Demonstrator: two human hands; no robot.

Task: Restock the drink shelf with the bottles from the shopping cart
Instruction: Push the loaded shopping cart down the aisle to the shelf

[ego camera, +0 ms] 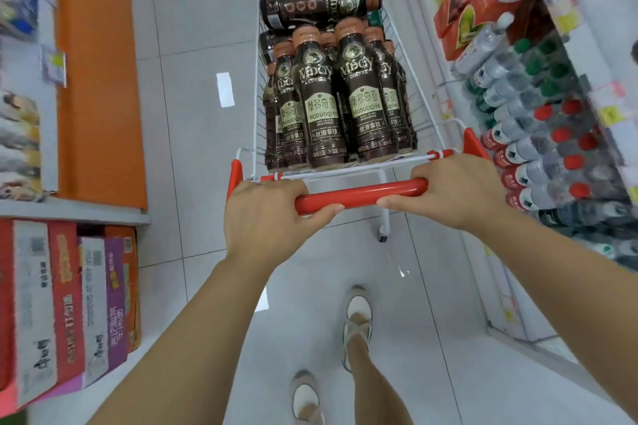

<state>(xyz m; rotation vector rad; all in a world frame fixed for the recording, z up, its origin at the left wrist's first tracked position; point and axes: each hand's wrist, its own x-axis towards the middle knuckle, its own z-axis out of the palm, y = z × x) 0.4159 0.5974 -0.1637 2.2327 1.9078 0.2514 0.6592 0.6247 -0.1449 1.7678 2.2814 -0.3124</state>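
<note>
A white wire cart (407, 72) holds dark brown plastic bottles (321, 97) with copper caps and glossy labels, most upright, one lying across the top. Both hands curl round the smooth red handle (359, 197), the left hand (266, 214) and the right hand (455, 190), just behind the bottles. Shelf (566, 21) of water bottles stands right.

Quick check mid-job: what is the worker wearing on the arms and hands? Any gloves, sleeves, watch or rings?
Nothing is worn on either. The left hand and right hand are bare, without gloves, and no ring shows on the visible fingers. The left forearm and right forearm are bare to the frame edge: no sleeve, watch or bracelet in view.
</note>
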